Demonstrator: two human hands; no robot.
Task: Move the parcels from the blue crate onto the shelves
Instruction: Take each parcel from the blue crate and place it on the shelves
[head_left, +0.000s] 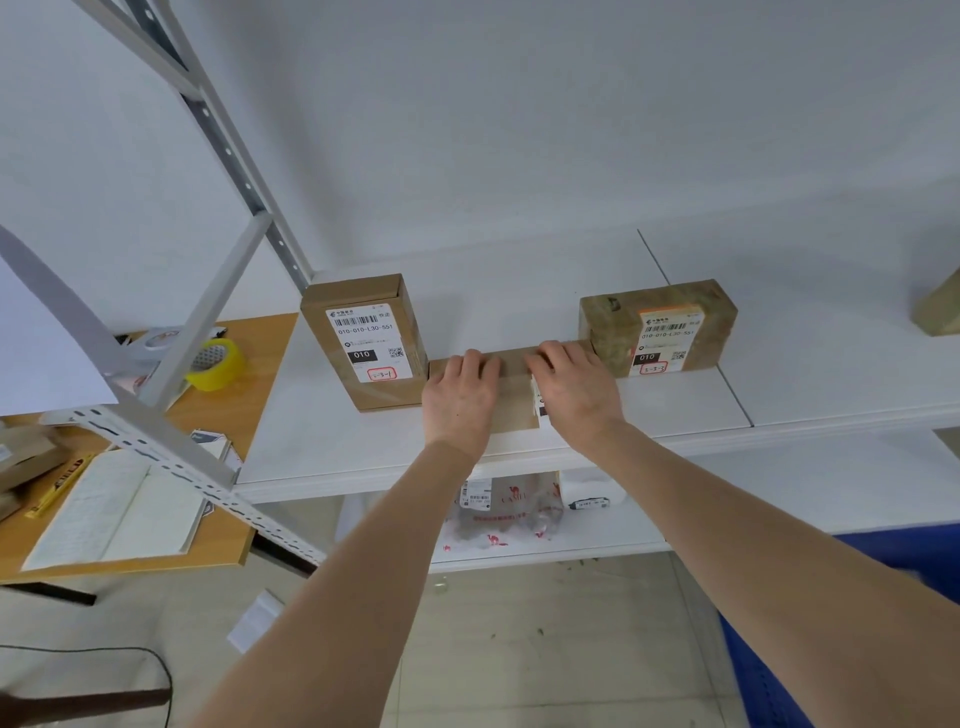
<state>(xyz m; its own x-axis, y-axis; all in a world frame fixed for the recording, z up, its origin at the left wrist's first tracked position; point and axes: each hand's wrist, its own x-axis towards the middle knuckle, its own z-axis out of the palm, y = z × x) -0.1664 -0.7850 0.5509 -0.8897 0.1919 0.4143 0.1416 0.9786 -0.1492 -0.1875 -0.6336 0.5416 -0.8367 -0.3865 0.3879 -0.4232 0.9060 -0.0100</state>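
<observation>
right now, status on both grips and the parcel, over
Left grip and right grip both hold the middle parcel. Parcel lies flat on the upper shelf. Left box and right box flank it closely.

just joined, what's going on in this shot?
A person is setting a brown parcel on the upper shelf. The left hand and right hand both grip it from above. It sits in the gap between the left labelled parcel and the right labelled parcel, which are on the same shelf. A plastic-bag parcel lies on the shelf below.
</observation>
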